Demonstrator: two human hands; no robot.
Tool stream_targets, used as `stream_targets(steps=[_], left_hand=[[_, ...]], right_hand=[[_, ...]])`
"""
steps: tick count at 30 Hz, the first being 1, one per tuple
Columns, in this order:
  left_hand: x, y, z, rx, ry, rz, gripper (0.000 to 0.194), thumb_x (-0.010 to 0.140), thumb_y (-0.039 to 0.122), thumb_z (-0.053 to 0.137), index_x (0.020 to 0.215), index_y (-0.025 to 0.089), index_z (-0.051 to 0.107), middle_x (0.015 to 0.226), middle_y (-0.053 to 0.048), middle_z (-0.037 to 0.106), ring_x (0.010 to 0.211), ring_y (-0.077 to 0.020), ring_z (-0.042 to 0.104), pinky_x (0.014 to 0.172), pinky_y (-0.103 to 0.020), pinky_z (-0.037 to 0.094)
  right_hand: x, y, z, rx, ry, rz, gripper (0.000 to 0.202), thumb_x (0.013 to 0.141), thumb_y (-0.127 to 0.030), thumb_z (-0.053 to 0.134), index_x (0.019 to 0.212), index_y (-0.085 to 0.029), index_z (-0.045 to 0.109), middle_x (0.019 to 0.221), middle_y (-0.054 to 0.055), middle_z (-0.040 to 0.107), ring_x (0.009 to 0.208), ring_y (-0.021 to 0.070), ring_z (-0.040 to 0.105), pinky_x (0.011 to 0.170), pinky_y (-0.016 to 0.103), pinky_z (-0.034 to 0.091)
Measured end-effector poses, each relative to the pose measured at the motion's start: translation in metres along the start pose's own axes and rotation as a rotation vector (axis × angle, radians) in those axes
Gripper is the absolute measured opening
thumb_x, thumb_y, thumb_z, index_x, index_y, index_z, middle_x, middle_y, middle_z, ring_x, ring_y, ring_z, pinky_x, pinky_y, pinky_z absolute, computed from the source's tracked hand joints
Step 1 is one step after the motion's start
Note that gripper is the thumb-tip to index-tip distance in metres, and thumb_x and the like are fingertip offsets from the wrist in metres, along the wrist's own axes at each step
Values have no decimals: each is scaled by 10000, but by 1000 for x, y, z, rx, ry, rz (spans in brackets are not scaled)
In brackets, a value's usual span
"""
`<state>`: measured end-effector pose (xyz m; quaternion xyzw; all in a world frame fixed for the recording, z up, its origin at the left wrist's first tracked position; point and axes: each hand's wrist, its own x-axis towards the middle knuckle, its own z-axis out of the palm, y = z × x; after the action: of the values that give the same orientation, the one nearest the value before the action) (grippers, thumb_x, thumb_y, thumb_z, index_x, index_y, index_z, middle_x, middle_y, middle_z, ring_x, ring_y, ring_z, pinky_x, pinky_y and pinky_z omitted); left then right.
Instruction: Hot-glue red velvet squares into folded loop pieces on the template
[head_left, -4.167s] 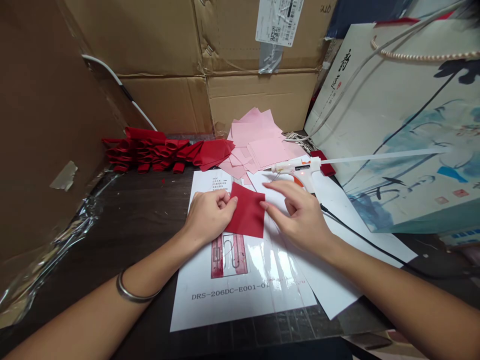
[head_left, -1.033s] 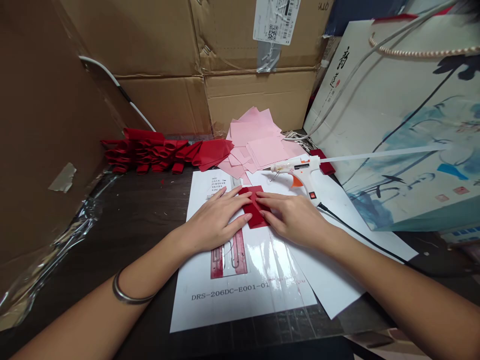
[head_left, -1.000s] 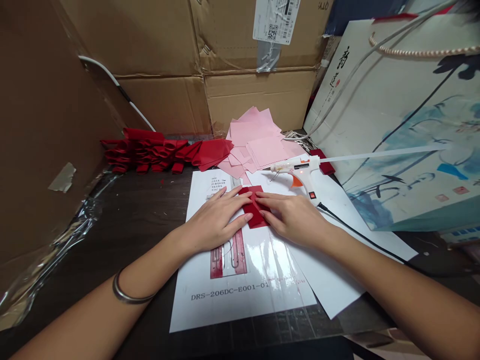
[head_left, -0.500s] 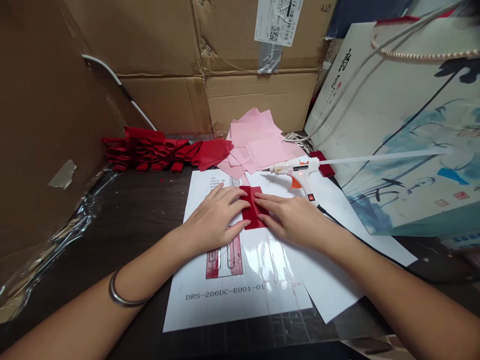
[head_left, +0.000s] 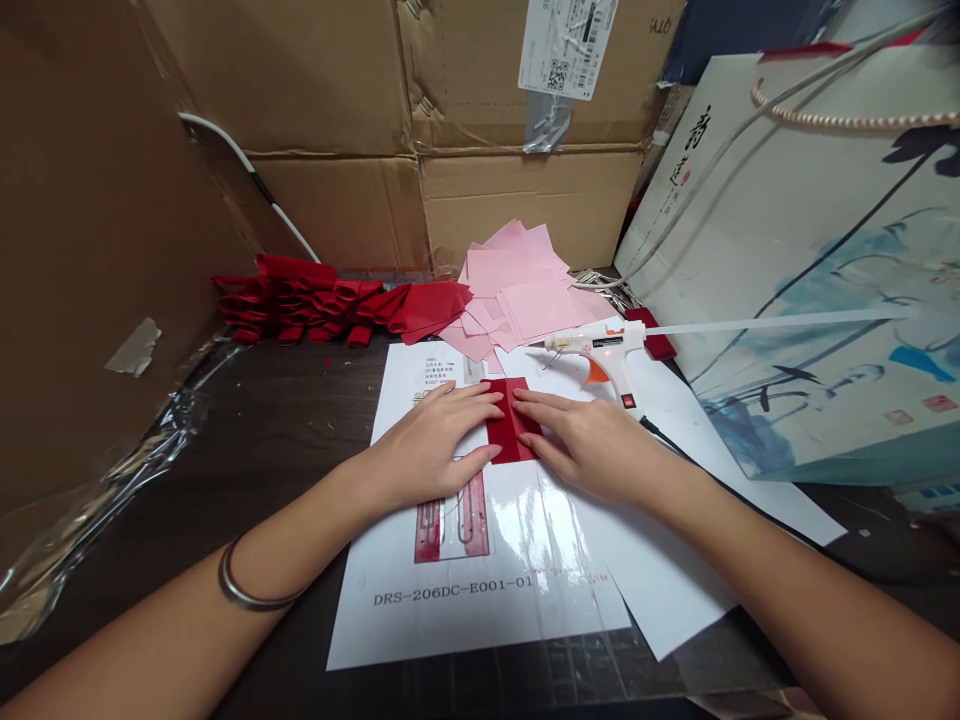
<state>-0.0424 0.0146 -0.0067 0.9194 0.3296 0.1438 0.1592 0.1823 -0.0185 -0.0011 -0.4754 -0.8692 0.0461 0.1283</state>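
Observation:
A red folded piece [head_left: 510, 440] lies flat on the white printed sheet [head_left: 480, 610]. My left hand [head_left: 431, 440] rests with fingers spread, its fingertips on the left part of the red piece. From the right, my right hand [head_left: 592, 440] lays its spread fingertips on the piece's other side. Just beyond my right hand, a white glue gun [head_left: 611, 350] with an orange trigger lies on its side, a long clear stick in its back. Pink squares [head_left: 525, 285] are piled behind the red piece. Folded red pieces [head_left: 300, 305] form a row at the back left.
Cardboard boxes [head_left: 525, 205] wall off the back and left. A large white printed bag [head_left: 810, 260] stands at the right, with a grey cable [head_left: 697, 165] across it. Small metal pieces [head_left: 607, 290] lie beside the pink pile. The gun's black cord runs under my right arm.
The whole view has shifted slightly. Both hands keep nearly the same place on the red piece, with little visible finger movement.

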Motion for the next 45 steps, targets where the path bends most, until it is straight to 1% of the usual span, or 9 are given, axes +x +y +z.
stream_targets(steps=[4, 7, 12, 16, 21, 28, 38, 41, 45], left_hand=[[1, 2, 2, -39, 38, -39, 378, 889, 294, 550, 1254, 206, 595, 1390, -78, 567, 1341, -261, 462, 1161, -515, 303], [3, 4, 3, -46, 79, -60, 328, 911, 333, 537, 1212, 226, 615, 1337, -57, 613, 1310, -251, 495, 1147, -519, 324], [4, 7, 3, -45, 55, -83, 333, 916, 382, 552, 1203, 221, 607, 1346, -57, 605, 1317, -255, 488, 1154, -523, 303], [4, 9, 2, -10, 18, -96, 418, 906, 364, 569, 1289, 196, 552, 1400, -85, 558, 1357, -267, 443, 1166, -526, 277], [4, 8, 3, 39, 23, -82, 458, 912, 377, 555, 1324, 181, 520, 1404, -99, 552, 1354, -263, 449, 1152, -516, 305], [3, 9, 3, 57, -10, -78, 473, 940, 391, 484, 1357, 167, 485, 1446, -108, 507, 1381, -280, 412, 1161, -531, 276], [4, 7, 3, 40, -25, -97, 469, 934, 397, 495, 1352, 186, 484, 1441, -103, 514, 1369, -284, 427, 1153, -534, 288], [4, 6, 3, 15, -33, -99, 453, 933, 406, 496, 1337, 200, 490, 1450, -99, 503, 1379, -282, 414, 1164, -550, 259], [5, 6, 3, -8, -35, -117, 475, 934, 430, 497, 1358, 219, 468, 1468, -101, 479, 1385, -283, 404, 1172, -557, 232]], right_hand=[[0, -1, -1, 26, 6, 1, 351, 941, -254, 440, 1219, -181, 641, 1279, 78, 655, 941, 247, 696, 804, 392, 519], [-1, -2, -4, 13, 3, 20, 321, 925, -251, 458, 1168, -193, 660, 1148, 67, 713, 865, 239, 697, 698, 362, 487], [-1, -3, -9, -67, -38, 89, 259, 859, -171, 480, 983, -199, 706, 894, 37, 742, 651, 207, 659, 530, 302, 341], [-1, -2, -8, -67, -4, 126, 336, 815, -116, 495, 1061, -204, 705, 951, 47, 740, 714, 234, 677, 554, 320, 375], [-2, 0, -6, -19, 45, 69, 308, 927, -303, 476, 1132, -209, 685, 1085, 58, 729, 817, 258, 697, 632, 357, 451], [-1, 2, -5, 28, -35, 33, 325, 926, -272, 475, 1180, -200, 665, 1020, 60, 744, 892, 259, 696, 732, 375, 483], [-2, 1, -5, 16, -36, 53, 323, 912, -275, 484, 1170, -213, 669, 1015, 55, 743, 852, 261, 696, 697, 381, 483], [-2, 2, -7, 1, 16, 80, 318, 915, -249, 465, 1147, -208, 678, 1024, 63, 743, 855, 267, 698, 689, 392, 496], [0, 8, -8, 18, 234, 175, 300, 890, -161, 445, 1036, -200, 705, 1032, 64, 738, 892, 253, 692, 736, 386, 508]])
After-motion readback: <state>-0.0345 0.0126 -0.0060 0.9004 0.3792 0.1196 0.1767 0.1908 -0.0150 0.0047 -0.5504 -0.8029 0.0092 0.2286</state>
